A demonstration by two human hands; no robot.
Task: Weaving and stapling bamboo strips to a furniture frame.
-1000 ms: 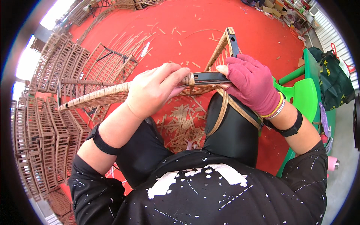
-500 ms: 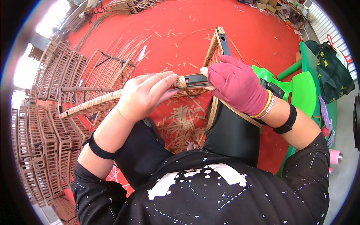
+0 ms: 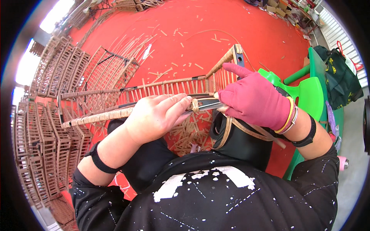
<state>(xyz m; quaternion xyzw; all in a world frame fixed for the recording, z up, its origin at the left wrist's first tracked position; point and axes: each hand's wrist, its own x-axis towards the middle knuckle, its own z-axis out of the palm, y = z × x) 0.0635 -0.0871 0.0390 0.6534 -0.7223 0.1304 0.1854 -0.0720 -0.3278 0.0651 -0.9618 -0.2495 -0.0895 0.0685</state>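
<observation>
Brown wicker, open rectangular basket [image 3: 165, 82]: before the person, over the lap. Bare left grip [image 3: 156, 117]: on the basket's near rail. Magenta-gloved right grip [image 3: 248, 100]: on the same rail, right of the left one. Pile of flat tan strips [image 3: 185, 133]: on red floor [image 3: 216, 23], below the basket, between the legs. Brown lattice racks [image 3: 50, 146]: stacked along the floor's left edge. Brown cardboard boxes [image 3: 276, 10]: at its far right corner. Bright-green plastic chair [image 3: 311, 94]: right of the gloved grip. Dark-green fabric bag [image 3: 341, 79]: beyond the chair, to the right. Pink cylindrical bottle [image 3: 342, 163]: right, nearer the person than the bag.
</observation>
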